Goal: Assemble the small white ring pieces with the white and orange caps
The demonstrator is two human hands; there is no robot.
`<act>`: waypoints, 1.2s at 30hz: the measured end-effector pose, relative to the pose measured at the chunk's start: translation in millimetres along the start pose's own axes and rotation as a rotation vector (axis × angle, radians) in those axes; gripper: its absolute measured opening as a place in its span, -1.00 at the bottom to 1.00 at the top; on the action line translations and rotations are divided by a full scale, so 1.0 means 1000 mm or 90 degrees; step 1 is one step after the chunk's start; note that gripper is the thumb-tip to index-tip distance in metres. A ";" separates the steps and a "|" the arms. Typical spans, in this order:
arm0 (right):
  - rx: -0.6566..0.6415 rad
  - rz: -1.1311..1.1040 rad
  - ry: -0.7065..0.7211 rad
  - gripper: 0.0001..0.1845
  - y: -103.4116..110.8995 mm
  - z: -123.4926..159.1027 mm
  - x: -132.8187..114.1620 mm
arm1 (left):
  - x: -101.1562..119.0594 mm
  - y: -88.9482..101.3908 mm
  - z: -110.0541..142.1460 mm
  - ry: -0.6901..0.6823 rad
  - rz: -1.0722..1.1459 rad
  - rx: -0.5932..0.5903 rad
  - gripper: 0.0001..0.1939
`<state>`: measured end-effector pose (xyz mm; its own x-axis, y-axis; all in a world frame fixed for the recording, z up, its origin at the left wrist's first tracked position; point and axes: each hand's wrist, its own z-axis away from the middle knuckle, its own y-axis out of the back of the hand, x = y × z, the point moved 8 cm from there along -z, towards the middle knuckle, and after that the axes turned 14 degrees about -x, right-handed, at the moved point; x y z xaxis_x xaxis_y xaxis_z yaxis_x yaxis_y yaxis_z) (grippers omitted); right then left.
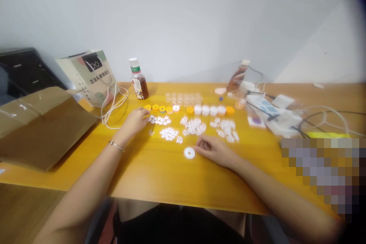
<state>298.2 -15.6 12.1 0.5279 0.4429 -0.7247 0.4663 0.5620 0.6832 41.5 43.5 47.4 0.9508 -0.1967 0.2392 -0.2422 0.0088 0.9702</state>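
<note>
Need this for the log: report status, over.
Left hand by leftmost yellow disc. Right hand beside white disc, flat on table. Loose white pieces beyond.

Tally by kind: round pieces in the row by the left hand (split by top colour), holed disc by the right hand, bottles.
Yellow-topped round pieces: 4
White-topped round piece: 1
White flat disc with centre hole: 1
White-capped plastic bottles: 2
Total: 8

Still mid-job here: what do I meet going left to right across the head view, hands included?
Printed paper bag, left hand, cluster of small white round pieces, single white openwork piece, white disc, right hand, purple-dotted card.
</note>
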 end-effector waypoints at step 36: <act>0.005 0.038 0.104 -0.81 -0.011 0.000 -0.021 | 0.123 -0.028 0.044 -0.314 0.226 -0.174 -0.86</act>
<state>282.1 -31.3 20.0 0.4328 0.5831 -0.6876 0.4441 0.5259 0.7254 156.7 -24.2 48.2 0.6068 -0.5609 0.5631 -0.4046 0.3918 0.8263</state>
